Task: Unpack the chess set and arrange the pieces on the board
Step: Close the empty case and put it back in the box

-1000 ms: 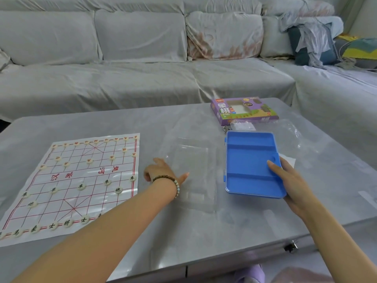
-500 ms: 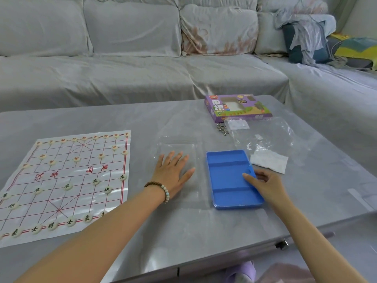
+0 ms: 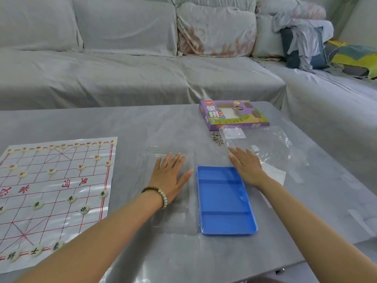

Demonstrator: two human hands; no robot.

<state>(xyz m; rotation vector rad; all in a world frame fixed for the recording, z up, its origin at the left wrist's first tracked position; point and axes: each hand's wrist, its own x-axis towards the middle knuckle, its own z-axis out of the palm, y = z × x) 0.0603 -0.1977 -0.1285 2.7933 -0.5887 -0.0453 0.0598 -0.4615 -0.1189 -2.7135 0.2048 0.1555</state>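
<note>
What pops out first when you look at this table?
The empty bright blue tray in the middle of the table jumps out first. At the left lies the white board with round pieces set on its red lines. A purple box sits at the far edge, behind the tray.

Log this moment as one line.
left hand: flat on clear lid | right hand: open, at blue tray far corner | pieces on board

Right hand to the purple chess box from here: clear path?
Probably yes. The right hand lies flat, holding nothing, and the purple box sits just beyond it. Only a flat clear bag and small metal rings lie between, nothing tall.
</note>
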